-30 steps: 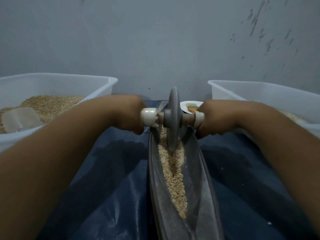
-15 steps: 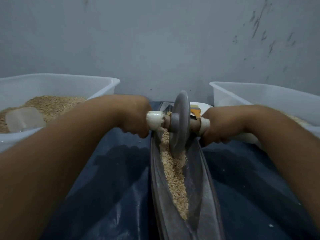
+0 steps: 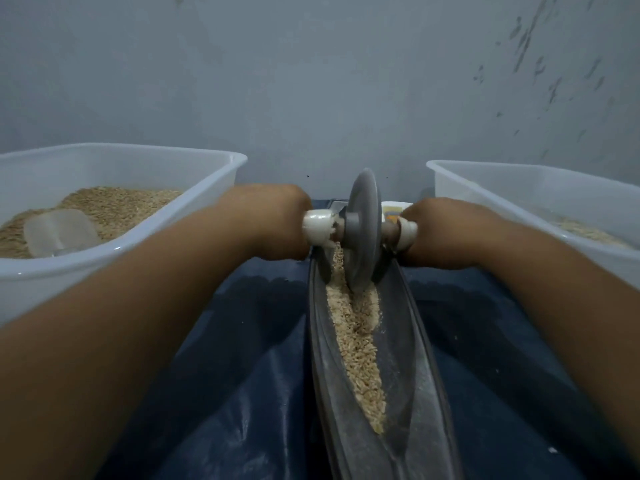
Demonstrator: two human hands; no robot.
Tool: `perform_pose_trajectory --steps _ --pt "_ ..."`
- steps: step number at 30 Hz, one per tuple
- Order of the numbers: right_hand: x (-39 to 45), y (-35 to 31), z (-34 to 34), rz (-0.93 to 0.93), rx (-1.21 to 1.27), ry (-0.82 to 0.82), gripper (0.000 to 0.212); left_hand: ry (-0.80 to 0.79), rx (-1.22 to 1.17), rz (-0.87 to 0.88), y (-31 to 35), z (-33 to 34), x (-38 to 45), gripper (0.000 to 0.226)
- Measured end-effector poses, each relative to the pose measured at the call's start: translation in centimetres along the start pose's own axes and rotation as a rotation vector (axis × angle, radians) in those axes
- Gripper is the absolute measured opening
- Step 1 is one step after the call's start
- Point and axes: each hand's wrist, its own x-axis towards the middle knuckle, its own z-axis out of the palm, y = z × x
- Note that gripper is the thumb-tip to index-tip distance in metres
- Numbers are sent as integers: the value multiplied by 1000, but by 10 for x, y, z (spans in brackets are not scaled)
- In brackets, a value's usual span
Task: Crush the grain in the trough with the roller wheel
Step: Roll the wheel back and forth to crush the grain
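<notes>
A long grey metal trough [image 3: 414, 372] runs from the bottom centre toward the wall, with a strip of pale grain [image 3: 358, 344] along its groove. A grey roller wheel [image 3: 362, 233] stands upright in the far part of the trough, its rim down in the grain. My left hand [image 3: 273, 221] grips the white handle end on the wheel's left. My right hand [image 3: 436, 230] grips the handle on the right. Both fists hide most of the axle.
A white plastic tub [image 3: 221, 188] at left holds grain and a clear scoop [image 3: 60, 232]. Another white tub [image 3: 491, 185] stands at right with some grain. Dark blue sheeting [image 3: 242, 375] covers the surface. A small white dish [image 3: 393, 209] sits behind the wheel, close to the grey wall.
The wheel tilted to the right half a second ago and now stands nearly upright again. It stays at the far part of the trough, with both hands on the handles throughout.
</notes>
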Motion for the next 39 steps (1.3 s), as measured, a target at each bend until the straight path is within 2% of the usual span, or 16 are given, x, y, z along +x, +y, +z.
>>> perform_pose_trajectory --steps 2,3,4,7,9,11,13,14,16,22,27,30,32,36,39 --pt "2 -1 8 4 -90 211 19 81 9 -24 1 3 1 23" --pt "3 -1 8 -5 -99 216 20 31 -16 -23 1 1 1 22" --pt "4 0 5 -17 -83 139 21 -59 -57 -13 0 -1 1 21" --pt "0 3 -13 -23 106 -292 24 -351 -135 6 -2 -11 -3 15" --pt "-4 4 -17 -11 164 -421 24 -368 -109 31 -1 -13 -3 15" --pt "-4 3 -12 -6 164 -327 19 -239 -75 64 1 -9 -1 18" --pt "1 0 -2 -25 52 -95 21 -100 -46 61 0 -5 3 24" --pt "3 -1 2 -31 -14 5 23 -67 -43 50 -1 -2 4 26" --pt "7 0 6 -27 -74 90 22 -81 -56 27 -4 3 7 27" --pt "7 1 10 -23 -156 129 20 -134 -125 -21 -5 7 -5 24" --pt "-19 -3 7 -37 -191 94 18 -159 -68 -18 2 -1 -29 29" --pt "-54 -10 -2 -60 -136 -32 12 -107 43 30 11 -13 -59 30" --pt "-80 -13 -12 -83 -100 -60 13 -48 82 59 14 -20 -81 25" --pt "-115 -14 -32 -129 -126 16 14 49 99 53 7 -24 -117 23" --pt "-107 -13 -28 -78 -190 90 13 68 67 -3 2 -14 -115 23"
